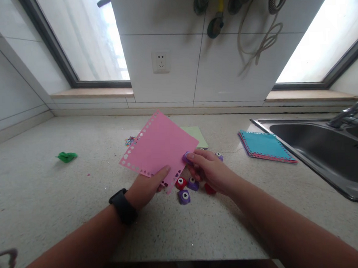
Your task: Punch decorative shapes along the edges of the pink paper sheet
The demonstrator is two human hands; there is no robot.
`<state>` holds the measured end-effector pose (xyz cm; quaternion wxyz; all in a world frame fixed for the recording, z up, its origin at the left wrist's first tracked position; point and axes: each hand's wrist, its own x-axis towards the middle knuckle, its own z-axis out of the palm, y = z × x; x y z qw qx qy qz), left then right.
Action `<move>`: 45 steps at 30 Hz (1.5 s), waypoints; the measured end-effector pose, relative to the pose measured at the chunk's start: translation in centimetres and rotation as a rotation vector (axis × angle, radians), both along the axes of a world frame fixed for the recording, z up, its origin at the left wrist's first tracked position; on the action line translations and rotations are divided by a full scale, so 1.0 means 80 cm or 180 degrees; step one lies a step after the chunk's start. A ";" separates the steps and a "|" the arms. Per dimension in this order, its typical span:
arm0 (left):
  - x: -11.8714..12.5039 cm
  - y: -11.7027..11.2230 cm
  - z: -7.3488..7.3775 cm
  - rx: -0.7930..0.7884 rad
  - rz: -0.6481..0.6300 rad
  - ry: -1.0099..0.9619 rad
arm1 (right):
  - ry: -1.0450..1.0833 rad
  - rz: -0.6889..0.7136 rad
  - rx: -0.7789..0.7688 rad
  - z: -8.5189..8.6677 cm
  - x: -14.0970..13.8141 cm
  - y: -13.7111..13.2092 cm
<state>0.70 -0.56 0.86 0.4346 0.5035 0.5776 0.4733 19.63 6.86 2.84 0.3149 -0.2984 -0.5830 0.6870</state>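
Observation:
My left hand (148,187) pinches the near edge of a pink paper sheet (158,147) with punched shapes along its borders, holding it tilted above the counter. My right hand (210,170) is closed on a small purple paper punch (187,157) clamped on the sheet's right edge. Under the hands lie a red punch (180,183), a purple punch (184,196) and another purple one (193,185). A black watch (122,205) is on my left wrist.
A stack of teal and pink punched sheets (266,146) lies by the steel sink (325,141) at the right. A pale green sheet (197,135) sits behind the pink one. A crumpled green scrap (66,156) lies at the left. Utensils hang on the tiled wall.

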 end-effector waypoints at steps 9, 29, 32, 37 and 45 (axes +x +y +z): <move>0.001 -0.001 0.002 0.0056 -0.0122 0.0148 | 0.0100 -0.0109 -0.0071 0.005 -0.002 -0.005; -0.002 0.004 -0.011 0.0273 -0.0019 0.0019 | -0.0119 0.0147 0.0068 0.000 -0.003 -0.007; -0.001 0.004 -0.010 0.0271 -0.0019 0.0031 | -0.0110 0.0173 0.0064 -0.001 -0.003 -0.007; 0.001 0.003 -0.008 0.0297 0.0016 -0.0001 | -0.0085 0.0204 0.0100 -0.004 -0.003 -0.006; 0.003 0.002 -0.004 0.0303 0.0036 0.0023 | -0.0106 0.0137 0.0037 -0.003 -0.005 -0.007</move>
